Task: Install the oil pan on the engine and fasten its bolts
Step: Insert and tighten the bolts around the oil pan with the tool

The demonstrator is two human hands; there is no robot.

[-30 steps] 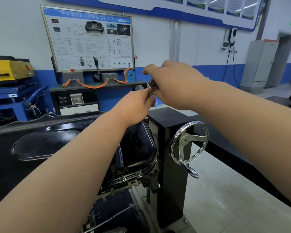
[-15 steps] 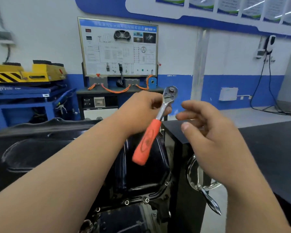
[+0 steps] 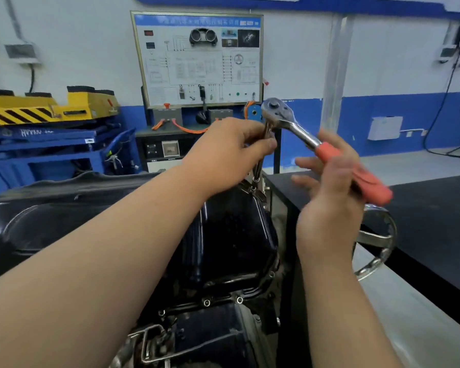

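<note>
**Ratchet up over the oil pan, two hands on one tool**

One black oil pan (image 3: 231, 235) sits dome-up on the engine (image 3: 210, 341), and two bright bolt heads (image 3: 206, 303) gleam on its near flange. Above the pan's far edge, the left hand (image 3: 231, 152) has its fingers (image 3: 260, 144) pinched round a slim extension bar (image 3: 259, 166) that drops to that far edge. On top is one ratchet wrench (image 3: 290, 123), its orange handle slanting right of the pan across the right hand (image 3: 329, 208). That hand's fingers (image 3: 303, 163) are spread, but the blur hides whether it grips. One chrome handwheel (image 3: 377, 240) sits right of the pan, and one training board (image 3: 197, 59) is on the wall beyond.
</note>
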